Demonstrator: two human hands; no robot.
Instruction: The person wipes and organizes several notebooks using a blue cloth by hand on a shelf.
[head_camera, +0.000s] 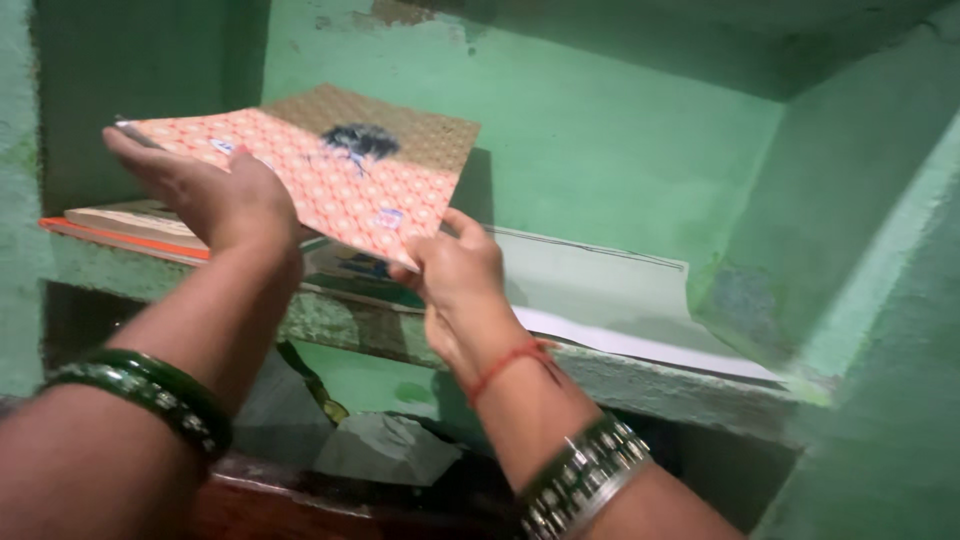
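I hold a thin book (335, 170) with an orange patterned cover and a brown upper part, tilted above a green wall shelf (640, 375). My left hand (215, 195) grips its left edge from beneath, thumb along the top. My right hand (460, 280) pinches its lower right corner. Under the held book a small stack of books (130, 225) lies flat on the left part of the shelf, one of them with an orange edge.
A white sheet of paper (620, 310) lines the right part of the shelf and curls up at the back wall. Green walls close the niche at the back, left and right. Below the shelf a dark recess holds a grey lump (385, 445).
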